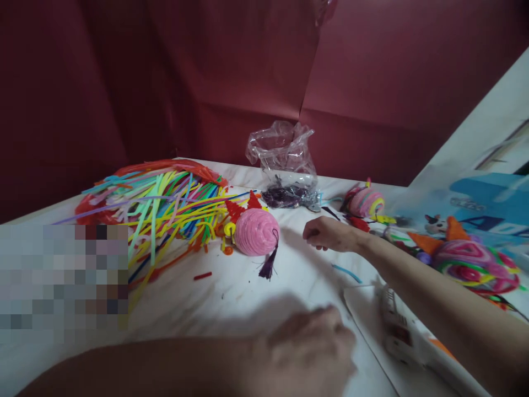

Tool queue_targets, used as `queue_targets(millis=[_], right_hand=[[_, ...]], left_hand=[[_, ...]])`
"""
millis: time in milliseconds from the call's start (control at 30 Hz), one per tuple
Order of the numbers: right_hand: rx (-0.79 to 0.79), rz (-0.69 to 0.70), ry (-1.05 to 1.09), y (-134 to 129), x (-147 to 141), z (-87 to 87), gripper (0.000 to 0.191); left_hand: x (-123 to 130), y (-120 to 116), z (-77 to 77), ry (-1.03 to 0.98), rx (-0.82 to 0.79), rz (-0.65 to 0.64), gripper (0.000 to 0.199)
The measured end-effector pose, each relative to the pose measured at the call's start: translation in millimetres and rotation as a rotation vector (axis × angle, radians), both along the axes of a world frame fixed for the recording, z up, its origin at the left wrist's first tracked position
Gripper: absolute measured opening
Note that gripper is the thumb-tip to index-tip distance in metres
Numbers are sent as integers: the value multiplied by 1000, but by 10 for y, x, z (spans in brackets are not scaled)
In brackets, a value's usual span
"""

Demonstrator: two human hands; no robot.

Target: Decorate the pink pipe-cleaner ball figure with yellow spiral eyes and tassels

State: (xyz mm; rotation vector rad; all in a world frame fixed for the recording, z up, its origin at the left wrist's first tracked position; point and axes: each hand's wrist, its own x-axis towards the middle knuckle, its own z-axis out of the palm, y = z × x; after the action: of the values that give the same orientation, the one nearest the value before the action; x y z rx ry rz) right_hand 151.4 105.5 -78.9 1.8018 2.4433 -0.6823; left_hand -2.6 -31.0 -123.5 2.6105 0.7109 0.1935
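Note:
My right hand (330, 234) is above the white table with its fingers curled closed. Whatever may be inside them is hidden. To its left sits a pink coiled pipe-cleaner ball (255, 231) with red pointed ears, yellow bits and a dark purple tassel (269, 266). Low in the front, my left hand (316, 350) is smeared by motion, so its fingers cannot be made out. It is apart from the pink ball. A short blue pipe-cleaner piece (347, 273) lies below my right hand, and a short red piece (203, 275) is left of the tassel.
Many coloured pipe cleaners (165, 207) spread over the left side. A clear plastic bag (285, 157) with dark tassels stands at the back. On the right are a striped ball (366, 202), a multicoloured figure (475, 264) with orange ears, and a whitish glue gun (397, 325).

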Motion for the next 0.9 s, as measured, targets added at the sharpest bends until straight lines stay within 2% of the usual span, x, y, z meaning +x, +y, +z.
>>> queue_targets(millis=[67,133,167,233,300,333,367,400,467,533,667,733,800,900], right_hand=[[1,-4,-15,-28,12,7,15],[6,-9,-33,-49,17,-4,15],[9,-11,-41,-55,19,-15,16],[13,-13,-56,-53,25,-42,16],[14,-13,-66,-39,32,-65,17],[13,-12,-70,-30,33,-74,17],[12,-13,-75,-21,32,-80,17],[12,-14,-81,-14,27,-85,17],[14,-13,-94,-6,4,-99,17],[15,-4,-108,-1,-34,-127,18],[33,20,-139,43,-129,-223,18],[62,23,-155,85,-171,-269,18],[91,10,-168,129,-196,-293,18],[105,-40,-164,169,-194,-273,17]], left_hand=[[18,121,-22,-58,65,272,42],[26,186,-41,-49,57,352,64],[26,181,-42,-27,12,330,71],[19,103,-21,-22,-111,91,61],[17,-1,25,-43,-327,-286,31],[20,-38,49,-85,-386,-327,25],[23,-56,71,-129,-413,-298,23],[25,-52,86,-167,-391,-186,22],[14,2,96,-206,-256,104,22],[-21,81,91,-188,-134,246,24],[-129,161,132,-121,-17,343,22],[-190,164,180,-144,48,399,31],[-269,177,220,-228,151,437,32],[-440,250,244,-412,295,507,21]])
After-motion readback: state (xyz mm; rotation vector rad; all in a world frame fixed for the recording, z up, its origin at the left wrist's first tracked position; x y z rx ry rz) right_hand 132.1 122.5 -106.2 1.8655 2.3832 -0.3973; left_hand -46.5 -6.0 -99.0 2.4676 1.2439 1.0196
